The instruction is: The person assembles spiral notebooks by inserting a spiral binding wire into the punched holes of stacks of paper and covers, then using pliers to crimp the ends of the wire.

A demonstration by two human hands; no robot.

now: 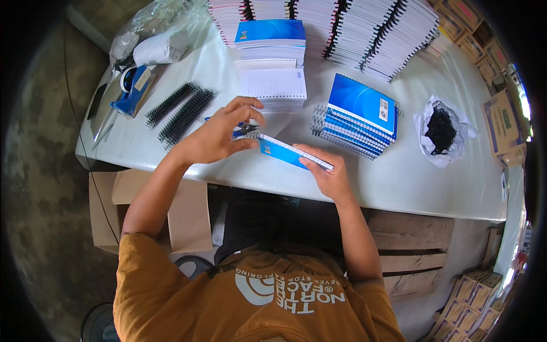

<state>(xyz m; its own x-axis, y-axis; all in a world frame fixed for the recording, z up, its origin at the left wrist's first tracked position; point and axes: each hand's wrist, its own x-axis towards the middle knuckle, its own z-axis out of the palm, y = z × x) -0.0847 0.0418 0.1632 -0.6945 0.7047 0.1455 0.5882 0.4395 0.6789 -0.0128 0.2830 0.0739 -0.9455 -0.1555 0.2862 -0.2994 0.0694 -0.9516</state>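
My right hand [327, 171] grips the right end of a thin blue notebook [285, 154], tilted so that its page edge faces up. At the notebook's left end is my left hand [219, 132], fingers curved and apart from the thumb, with nothing plainly held. Through that gap shows a dark-jawed tool with blue parts, seemingly pliers [245, 131], partly hidden by the hand. To the right of the held notebook, a stack of blue spiral notebooks [362, 105] has wire coils sticking out at its sides. Beyond my hands stand piles of unbound lined pages [273, 84] and blue-covered pads [270, 31].
Black coil bundles [179, 111] and a blue tape dispenser [131, 94] lie on the left of the white table [387, 194]. White paper holding black bits [441, 131] sits at right. Tall page stacks [342, 34] line the back. An opened carton [188, 219] is below left.
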